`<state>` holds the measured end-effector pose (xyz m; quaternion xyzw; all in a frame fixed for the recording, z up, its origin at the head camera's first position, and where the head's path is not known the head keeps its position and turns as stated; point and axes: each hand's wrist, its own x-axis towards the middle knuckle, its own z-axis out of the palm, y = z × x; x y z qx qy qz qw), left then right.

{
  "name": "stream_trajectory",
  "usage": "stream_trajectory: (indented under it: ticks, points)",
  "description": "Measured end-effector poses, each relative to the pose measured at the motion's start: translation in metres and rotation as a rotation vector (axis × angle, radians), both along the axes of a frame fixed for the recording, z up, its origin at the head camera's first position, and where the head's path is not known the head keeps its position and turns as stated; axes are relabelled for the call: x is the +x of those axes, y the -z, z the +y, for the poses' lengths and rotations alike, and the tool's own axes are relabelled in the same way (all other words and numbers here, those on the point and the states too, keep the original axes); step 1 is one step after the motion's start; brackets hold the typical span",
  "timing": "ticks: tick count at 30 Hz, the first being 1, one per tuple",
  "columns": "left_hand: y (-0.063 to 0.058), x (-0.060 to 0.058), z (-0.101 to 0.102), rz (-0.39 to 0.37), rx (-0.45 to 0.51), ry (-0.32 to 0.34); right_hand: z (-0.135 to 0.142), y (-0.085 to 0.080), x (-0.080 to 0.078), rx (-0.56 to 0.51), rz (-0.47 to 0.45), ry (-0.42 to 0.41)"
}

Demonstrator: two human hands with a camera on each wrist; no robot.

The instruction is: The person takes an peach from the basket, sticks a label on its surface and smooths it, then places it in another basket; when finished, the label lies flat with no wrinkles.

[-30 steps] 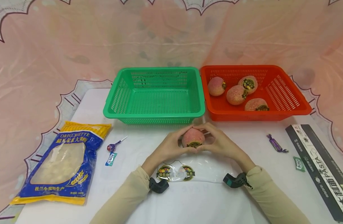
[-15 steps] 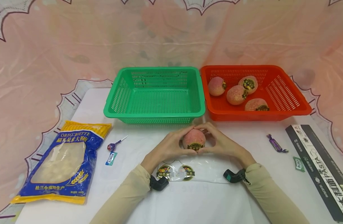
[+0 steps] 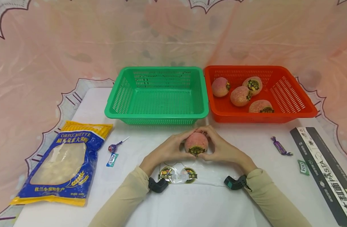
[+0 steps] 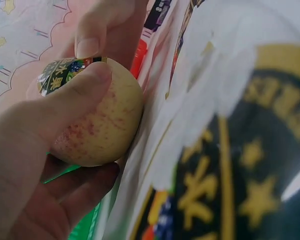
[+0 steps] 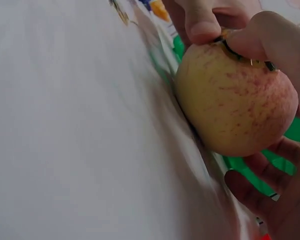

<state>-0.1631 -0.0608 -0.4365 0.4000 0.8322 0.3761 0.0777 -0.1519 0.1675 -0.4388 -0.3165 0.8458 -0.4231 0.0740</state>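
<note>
A pink-and-yellow peach sits low over the middle of the table, between both hands. My left hand holds its left side, thumb at the front and fingers curled behind. From the other side my right hand grips it likewise. A black and gold sticker lies on the peach's front, the thumb tips at its lower edge. In the left wrist view the left thumb presses on the sticker; in the right wrist view the right thumb covers much of it. Just nearer lies a clear sheet with two more stickers.
Behind the hands stand a green basket and a red basket with several stickered peaches. Left are a pasta bag, a lollipop and a candy. Right are two candies and a long pasta box.
The thumbs have drawn slightly apart and downward along the sticker, so more of it shows. Both hands still hold the peach in nearly the same place. The head view has shifted a little.
</note>
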Motion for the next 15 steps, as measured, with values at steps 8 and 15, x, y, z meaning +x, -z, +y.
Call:
stream_trajectory:
  ticks: [8, 15]
  points:
    - [0.0023, 0.0008, 0.001, -0.051, 0.006, -0.062, -0.0033, -0.0064, 0.0045, 0.018, -0.051, 0.032]
    - [0.0032, 0.0007, -0.0005, -0.081, -0.004, -0.099, -0.0006, -0.0052, 0.0043, 0.079, 0.119, 0.062]
